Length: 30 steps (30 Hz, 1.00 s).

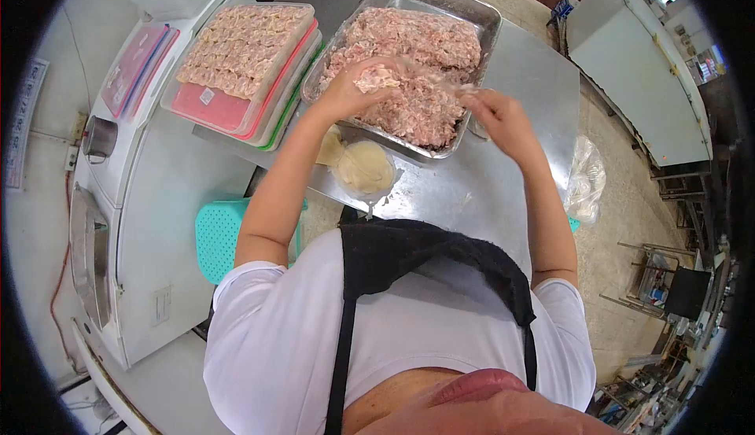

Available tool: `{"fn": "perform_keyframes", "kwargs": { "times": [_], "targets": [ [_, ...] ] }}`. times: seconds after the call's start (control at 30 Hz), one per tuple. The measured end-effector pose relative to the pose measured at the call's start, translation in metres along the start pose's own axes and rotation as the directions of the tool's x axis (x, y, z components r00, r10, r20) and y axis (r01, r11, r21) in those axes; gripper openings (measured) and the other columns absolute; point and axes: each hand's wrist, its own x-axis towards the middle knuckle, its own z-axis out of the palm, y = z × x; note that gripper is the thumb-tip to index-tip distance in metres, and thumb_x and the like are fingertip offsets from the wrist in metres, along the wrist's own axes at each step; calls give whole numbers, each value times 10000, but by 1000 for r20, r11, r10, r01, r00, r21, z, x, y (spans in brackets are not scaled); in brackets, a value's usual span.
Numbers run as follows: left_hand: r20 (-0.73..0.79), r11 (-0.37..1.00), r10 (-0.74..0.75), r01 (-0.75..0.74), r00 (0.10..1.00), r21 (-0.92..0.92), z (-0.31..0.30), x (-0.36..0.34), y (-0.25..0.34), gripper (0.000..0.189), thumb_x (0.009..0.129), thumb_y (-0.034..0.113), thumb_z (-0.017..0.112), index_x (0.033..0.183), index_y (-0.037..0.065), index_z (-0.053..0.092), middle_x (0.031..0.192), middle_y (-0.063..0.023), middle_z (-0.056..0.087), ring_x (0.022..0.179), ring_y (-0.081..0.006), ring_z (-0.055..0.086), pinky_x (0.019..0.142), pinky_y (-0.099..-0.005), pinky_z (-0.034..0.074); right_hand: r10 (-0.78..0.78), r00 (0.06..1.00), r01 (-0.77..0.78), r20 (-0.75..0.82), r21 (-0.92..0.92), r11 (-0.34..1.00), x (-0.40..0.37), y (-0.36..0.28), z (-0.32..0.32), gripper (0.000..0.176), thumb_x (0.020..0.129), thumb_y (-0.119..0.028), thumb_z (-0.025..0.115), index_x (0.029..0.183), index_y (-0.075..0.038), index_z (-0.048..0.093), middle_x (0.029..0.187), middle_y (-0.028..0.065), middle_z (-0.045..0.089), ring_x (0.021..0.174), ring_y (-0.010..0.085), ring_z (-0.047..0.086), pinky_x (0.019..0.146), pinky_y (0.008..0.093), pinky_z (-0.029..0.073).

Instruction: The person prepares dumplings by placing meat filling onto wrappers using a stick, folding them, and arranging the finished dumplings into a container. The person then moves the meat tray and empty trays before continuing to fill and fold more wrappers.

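My left hand (350,93) is cupped over the near left side of a metal tray (491,22), closed around a dumpling (377,79) with meat showing on top. The tray holds a large mass of pinkish ground meat (425,38), scooped lower on the near side. At the tray's right edge, my right hand (503,120) grips a thin utensil (464,93) that points left toward the dumpling; motion blurs its shape. Just in front of the tray is a round clear container of pale yellow dough wrappers (366,167), with a yellowish piece (331,146) beside it.
Left of the tray stand stacked plastic containers (271,120), the top one covered with rows of dumplings (240,46). All rest on a steel table (543,112). A white freezer (177,223) carries a metal pot (100,138) and colored lids (138,69). A turquoise stool (220,238) is below.
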Motion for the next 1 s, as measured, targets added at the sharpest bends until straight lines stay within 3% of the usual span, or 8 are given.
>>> {"fn": "perform_keyframes", "kwargs": {
  "times": [0.17, 0.27, 0.37, 0.5, 0.7, 0.77, 0.9, 1.0],
  "targets": [
    [250, 998, 10, -25, 968, 57, 3, 8, -13, 366, 743, 83, 728, 1099, 45, 650, 1081, -69, 652, 1027, -165, 593, 909, -302, 461, 30, 947, -38, 320, 21, 999, 8, 6, 14, 249, 935, -266, 587, 995, -37, 664, 811, 158, 635, 703, 306, 591, 668, 378, 480],
    [66, 964, -251, 256, 966, -75, 15, 0, -48, 459, 732, 204, 793, 1124, 21, 641, 1030, -110, 691, 991, -203, 634, 905, -323, 473, -75, 994, 106, 80, -517, 849, 12, -20, 1, 196, 909, -261, 591, 992, -98, 663, 866, 130, 624, 769, 353, 622, 645, 438, 510],
    [81, 925, -368, 373, 926, -70, 12, -1, -39, 543, 740, 266, 790, 1168, -13, 606, 1104, -172, 661, 1044, -240, 621, 930, -325, 463, -275, 961, 263, 17, -356, 897, 6, -17, 33, 166, 915, -219, 592, 1024, -128, 679, 900, 125, 636, 765, 351, 618, 668, 422, 508],
    [239, 914, -403, 403, 883, 53, 2, -4, -11, 616, 751, 276, 789, 1249, 1, 553, 1150, -182, 641, 1103, -271, 600, 959, -331, 449, 318, 920, -69, 231, -700, 711, 15, 40, 30, 227, 919, -260, 564, 1021, -83, 664, 817, 171, 651, 797, 370, 633, 683, 444, 505],
    [-27, 1000, -21, 21, 999, -2, -12, -16, 24, 374, 765, 175, 767, 1077, 38, 612, 1101, -85, 637, 1023, -201, 588, 916, -337, 456, 233, 967, -203, 103, -239, 949, 0, 6, -12, 286, 956, -302, 542, 969, -55, 685, 849, 201, 669, 781, 342, 652, 709, 395, 506],
    [93, 996, -41, 47, 995, -73, -13, -15, 33, 363, 786, 254, 759, 1083, 87, 633, 1113, -81, 664, 1046, -218, 616, 954, -321, 451, -22, 999, 16, 27, 185, 983, -5, -13, -3, 239, 943, -248, 578, 1002, -41, 683, 851, 196, 661, 746, 303, 622, 725, 370, 494],
    [363, 991, 128, -107, 923, -77, -16, -6, 30, 362, 769, 230, 775, 1068, 83, 636, 1081, -83, 667, 1008, -210, 623, 914, -320, 465, 97, 907, -69, 410, -82, 994, -2, -27, 10, 229, 931, -218, 593, 1026, -31, 685, 935, 148, 686, 814, 272, 636, 778, 341, 493],
    [267, 997, -48, 31, 963, 68, -13, -14, 27, 367, 751, 283, 795, 1010, 73, 642, 1043, -75, 665, 949, -204, 628, 850, -325, 477, -147, 984, 170, 101, -279, 945, -1, -59, -8, 191, 907, -240, 619, 960, -71, 692, 892, 125, 673, 752, 303, 648, 675, 378, 518]
  ]
}}
